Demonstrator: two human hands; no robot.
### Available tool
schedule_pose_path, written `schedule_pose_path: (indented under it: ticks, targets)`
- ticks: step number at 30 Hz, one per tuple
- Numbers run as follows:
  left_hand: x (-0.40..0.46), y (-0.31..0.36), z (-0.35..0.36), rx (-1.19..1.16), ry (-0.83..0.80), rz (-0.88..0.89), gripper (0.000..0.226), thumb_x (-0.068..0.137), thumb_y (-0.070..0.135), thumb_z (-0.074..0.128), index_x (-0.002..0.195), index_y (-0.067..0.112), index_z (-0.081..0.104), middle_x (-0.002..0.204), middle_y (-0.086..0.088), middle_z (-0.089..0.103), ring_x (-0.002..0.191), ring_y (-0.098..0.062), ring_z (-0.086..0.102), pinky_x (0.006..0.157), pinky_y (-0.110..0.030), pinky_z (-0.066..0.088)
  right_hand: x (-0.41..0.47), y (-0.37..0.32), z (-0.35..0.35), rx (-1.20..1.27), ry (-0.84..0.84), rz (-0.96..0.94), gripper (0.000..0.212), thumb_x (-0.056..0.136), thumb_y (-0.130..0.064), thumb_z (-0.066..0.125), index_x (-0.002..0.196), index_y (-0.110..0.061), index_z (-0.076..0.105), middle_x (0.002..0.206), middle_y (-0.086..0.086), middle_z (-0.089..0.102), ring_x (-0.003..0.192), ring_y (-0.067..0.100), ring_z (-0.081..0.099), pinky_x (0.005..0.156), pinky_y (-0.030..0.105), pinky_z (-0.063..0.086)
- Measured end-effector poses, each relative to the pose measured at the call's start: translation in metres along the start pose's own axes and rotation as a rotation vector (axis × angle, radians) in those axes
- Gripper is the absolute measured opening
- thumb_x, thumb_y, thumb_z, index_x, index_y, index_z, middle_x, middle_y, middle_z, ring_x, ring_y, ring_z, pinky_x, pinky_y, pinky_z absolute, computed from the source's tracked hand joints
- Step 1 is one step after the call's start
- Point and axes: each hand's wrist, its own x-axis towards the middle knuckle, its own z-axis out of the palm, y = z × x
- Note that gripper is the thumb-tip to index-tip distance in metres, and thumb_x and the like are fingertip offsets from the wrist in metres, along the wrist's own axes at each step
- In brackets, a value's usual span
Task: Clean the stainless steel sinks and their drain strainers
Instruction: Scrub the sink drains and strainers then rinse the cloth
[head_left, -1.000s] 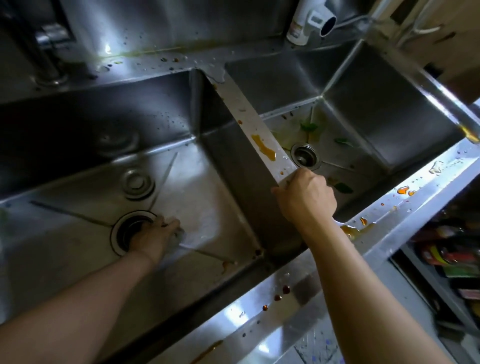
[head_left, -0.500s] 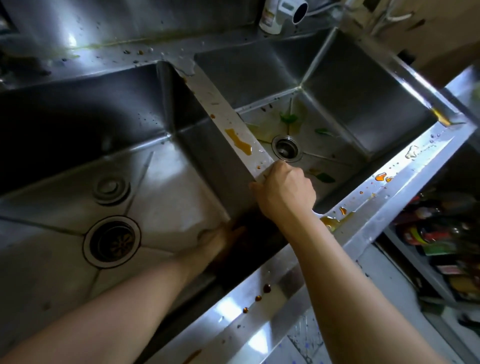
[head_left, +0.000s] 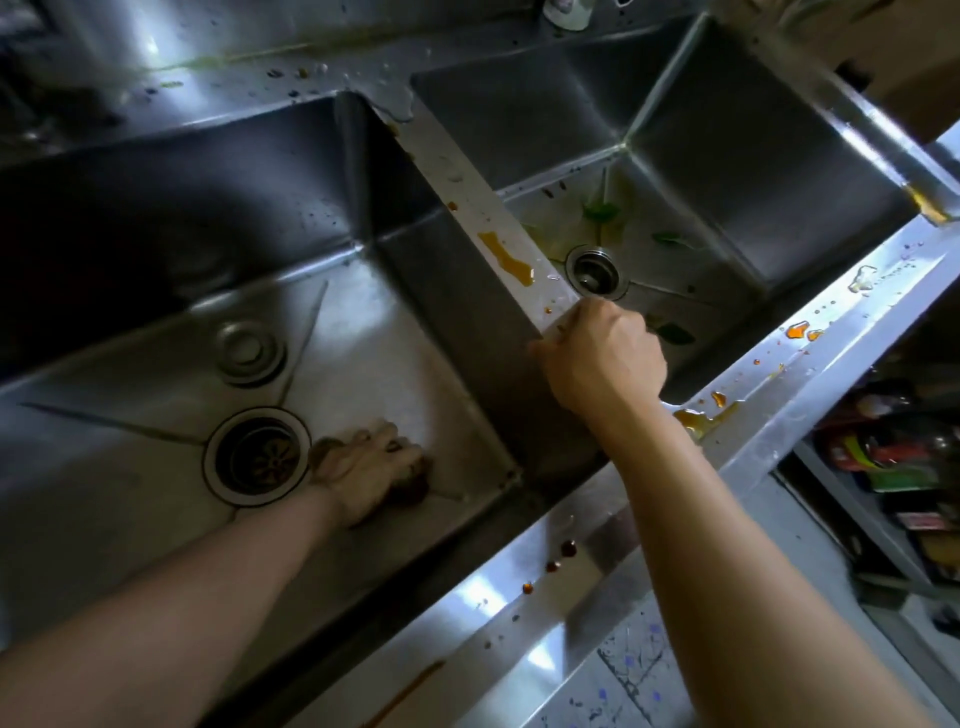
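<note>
The left hand (head_left: 366, 470) pressed a dark scrubber (head_left: 410, 486) on the left sink (head_left: 363, 332) floor beside its drain (head_left: 255, 456), its grip clenched round it, the right hand (head_left: 602, 358) clutched the divider (head_left: 483, 218), so rubbing hard in small circles looked best.

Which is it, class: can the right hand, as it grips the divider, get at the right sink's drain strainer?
Probably yes. The right hand grips the divider just beside the right sink's drain strainer; only leaf scraps lie nearby, nothing covers it.
</note>
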Motion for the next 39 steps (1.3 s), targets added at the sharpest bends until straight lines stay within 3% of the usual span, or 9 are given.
schedule_pose_path:
  ticks: [6, 11, 14, 16, 18, 20, 24, 30, 39]
  targets:
    - [-0.044, -0.068, 0.006, 0.107, -0.024, -0.247, 0.041, 0.095, 0.04, 0.046, 0.135, 0.041, 0.037, 0.139, -0.001, 0.032, 0.12, -0.03, 0.045, 0.086, -0.03, 0.039, -0.004, -0.004, 0.001, -0.034, 0.031, 0.017, 0.057, 0.081, -0.048, 0.068, 0.121, -0.011, 0.053, 0.113, 0.014, 0.061, 0.101, 0.034, 0.061, 0.082, 0.045, 0.053]
    - [-0.049, -0.049, -0.008, 0.105, 0.048, -0.334, 0.037, 0.095, 0.037, 0.045, 0.132, 0.037, 0.042, 0.137, -0.006, 0.036, 0.118, -0.03, 0.046, 0.081, -0.032, 0.04, -0.006, -0.007, -0.002, -0.022, 0.015, 0.033, 0.059, 0.082, -0.049, 0.068, 0.124, -0.011, 0.053, 0.113, 0.013, 0.061, 0.1, 0.032, 0.061, 0.083, 0.044, 0.054]
    - [-0.047, -0.029, -0.006, 0.093, 0.061, -0.035, 0.043, 0.092, 0.028, 0.051, 0.133, 0.036, 0.039, 0.129, -0.003, 0.039, 0.116, -0.028, 0.048, 0.09, -0.033, 0.043, -0.008, -0.007, -0.004, 0.001, 0.009, 0.037, 0.058, 0.082, -0.048, 0.069, 0.125, -0.011, 0.053, 0.112, 0.012, 0.061, 0.099, 0.03, 0.061, 0.078, 0.038, 0.053]
    - [-0.045, -0.013, 0.003, 0.077, -0.008, 0.146, 0.019, 0.095, 0.036, 0.045, 0.114, 0.036, 0.048, 0.113, 0.002, 0.049, 0.103, -0.022, 0.054, 0.081, -0.03, 0.04, -0.008, -0.007, -0.005, 0.009, 0.013, 0.034, 0.057, 0.083, -0.047, 0.069, 0.125, -0.012, 0.054, 0.111, 0.01, 0.062, 0.098, 0.028, 0.061, 0.073, 0.036, 0.049]
    - [-0.042, 0.002, 0.018, 0.15, 0.022, 0.294, 0.024, 0.096, 0.05, 0.04, 0.098, 0.03, 0.052, 0.103, 0.005, 0.056, 0.094, -0.015, 0.056, 0.078, -0.029, 0.038, -0.008, -0.005, -0.004, 0.022, 0.019, 0.021, 0.055, 0.083, -0.046, 0.069, 0.124, -0.013, 0.055, 0.111, 0.01, 0.062, 0.098, 0.028, 0.062, 0.075, 0.036, 0.051]
    - [-0.036, 0.015, 0.032, 0.18, 0.007, 0.329, 0.033, 0.095, 0.056, 0.034, 0.109, 0.032, 0.05, 0.108, 0.005, 0.051, 0.1, -0.014, 0.054, 0.076, -0.03, 0.037, -0.007, -0.004, -0.002, 0.026, 0.038, 0.012, 0.053, 0.083, -0.046, 0.068, 0.123, -0.014, 0.055, 0.11, 0.009, 0.062, 0.098, 0.028, 0.062, 0.077, 0.038, 0.052]
    - [-0.025, 0.022, 0.04, 0.181, -0.051, 0.202, 0.031, 0.098, 0.049, 0.03, 0.119, 0.032, 0.046, 0.117, 0.004, 0.048, 0.114, -0.018, 0.045, 0.066, -0.025, 0.022, -0.004, -0.002, 0.003, 0.037, 0.072, -0.002, 0.051, 0.082, -0.045, 0.067, 0.121, -0.015, 0.056, 0.109, 0.01, 0.062, 0.098, 0.031, 0.062, 0.081, 0.042, 0.054]
    - [-0.031, -0.008, 0.025, 0.067, -0.006, -0.171, 0.026, 0.096, 0.039, 0.04, 0.119, 0.029, 0.044, 0.122, -0.003, 0.039, 0.112, -0.028, 0.05, 0.076, -0.031, 0.034, -0.005, -0.003, 0.002, 0.044, 0.036, 0.01, 0.052, 0.083, -0.045, 0.067, 0.123, -0.013, 0.054, 0.109, 0.011, 0.062, 0.096, 0.031, 0.063, 0.081, 0.044, 0.056]
    - [-0.052, -0.058, -0.008, 0.142, -0.038, -0.431, 0.047, 0.093, 0.025, 0.048, 0.138, 0.029, 0.033, 0.142, -0.014, 0.021, 0.118, -0.038, 0.043, 0.084, -0.036, 0.042, -0.007, -0.007, -0.001, -0.002, 0.007, 0.067, 0.056, 0.084, -0.045, 0.066, 0.126, -0.011, 0.052, 0.114, 0.015, 0.059, 0.1, 0.032, 0.06, 0.085, 0.046, 0.053]
